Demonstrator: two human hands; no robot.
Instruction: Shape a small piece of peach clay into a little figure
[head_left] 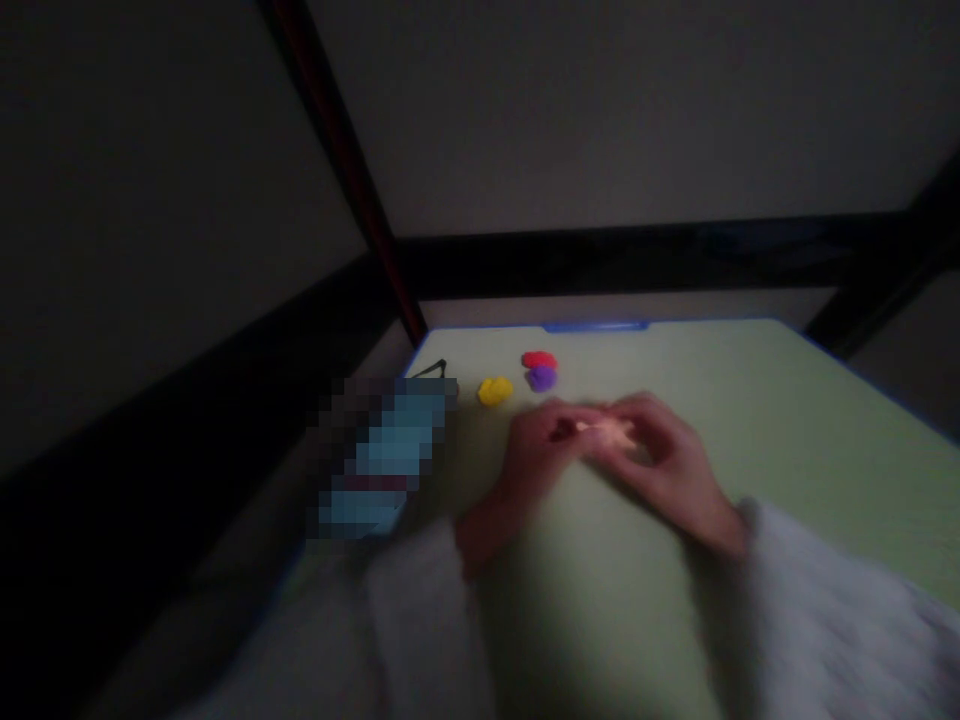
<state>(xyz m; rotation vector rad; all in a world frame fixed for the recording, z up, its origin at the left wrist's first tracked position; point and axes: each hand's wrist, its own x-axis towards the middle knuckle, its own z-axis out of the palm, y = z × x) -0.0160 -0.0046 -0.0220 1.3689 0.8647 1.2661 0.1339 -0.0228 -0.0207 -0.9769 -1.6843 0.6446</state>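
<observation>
Fingers (641, 403) of both hands bent inward, tips pinching one pale piece (619, 432) between them; blur hides the exact contact. Landmark: yellow lump (495, 391). Light green tabletop (810, 430) lies under it, spreading mostly to its right and nearside. Pixelated blue item (397, 450) to the lump's left and nearside. Right hand (679, 470) well off to its right and nearside; left hand (532, 460) closer, just nearside right. Red lump (540, 360) right and beyond; purple lump (542, 379) right, slightly beyond, seemingly touching the red. Smallest, the pale piece: right and nearside of the yellow; raised or resting, cannot tell. Visible part runs roughly crosswise between the fingertips, its bulk nearer the right hand. Full long axis covered.
</observation>
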